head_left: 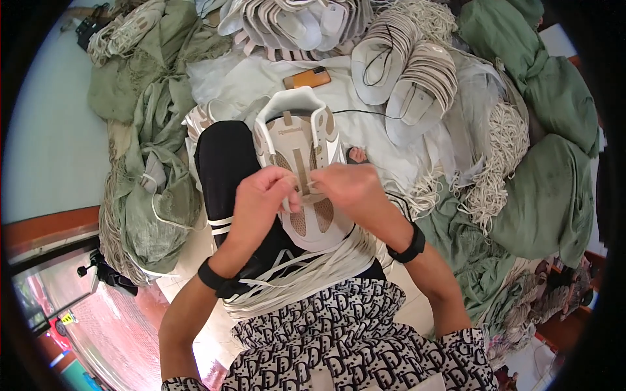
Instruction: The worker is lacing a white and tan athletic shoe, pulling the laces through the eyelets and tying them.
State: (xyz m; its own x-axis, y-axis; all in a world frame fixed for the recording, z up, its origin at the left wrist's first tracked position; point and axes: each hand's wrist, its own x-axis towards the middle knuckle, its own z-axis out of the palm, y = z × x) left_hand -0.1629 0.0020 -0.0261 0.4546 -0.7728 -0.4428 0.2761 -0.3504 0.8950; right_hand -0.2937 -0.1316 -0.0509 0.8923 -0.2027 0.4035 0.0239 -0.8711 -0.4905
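A beige and white sneaker upper (301,140) lies over my lap, its heel opening pointing away from me and its toe toward me. Over its lacing area, my left hand (266,192) is closed in a pinch with a bit of pale shoelace at the fingertips. Close beside it, my right hand (349,188) also pinches the pale lace near the eyelets. The fingertips are slightly blurred, and the hands cover part of the lower eyelets. Across my thighs, just below the toe, lies a loose bundle of white shoelaces (303,280).
Stacked sneaker uppers (420,88) stand on a white sheet (244,78) ahead, near an orange phone (308,78). Green cloth sacks (544,195) crowd the right, beside heaped laces (499,163). More green sacking (153,215) lies at the left. A thin black cord crosses the sheet.
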